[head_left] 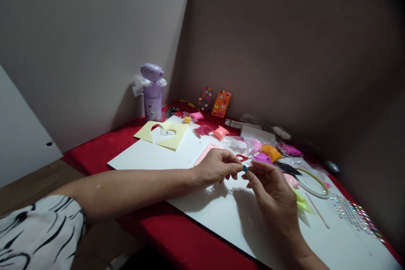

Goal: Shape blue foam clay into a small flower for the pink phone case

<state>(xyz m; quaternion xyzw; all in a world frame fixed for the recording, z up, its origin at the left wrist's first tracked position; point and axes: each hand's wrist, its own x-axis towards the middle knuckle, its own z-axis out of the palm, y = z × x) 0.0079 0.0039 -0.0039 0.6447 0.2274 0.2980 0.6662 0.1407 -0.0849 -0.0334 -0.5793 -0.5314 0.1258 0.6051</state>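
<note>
Between the fingertips of both hands is a small blue lump (pixel 244 168), which looks like soft modelling clay. My left hand (pixel 217 167) comes in from the left and pinches one side of it with thumb and forefinger. From the right, my right hand (pixel 274 196) pinches the other side, fingers curled. Both hands hover over a white board (pixel 202 206). Partly hidden behind my left hand lies a pale pink phone case (pixel 204 154). Red scissor handles (pixel 242 157) show just beyond the fingertips.
Colored clay packets, such as an orange one (pixel 271 152), lie along the back. A purple bottle (pixel 153 101) and decorated orange case (pixel 222 103) stand near the walls. Yellow paper (pixel 173 141) with a heart cutout lies left; a thin stick (pixel 318 211) and gem stickers (pixel 354 215) lie right.
</note>
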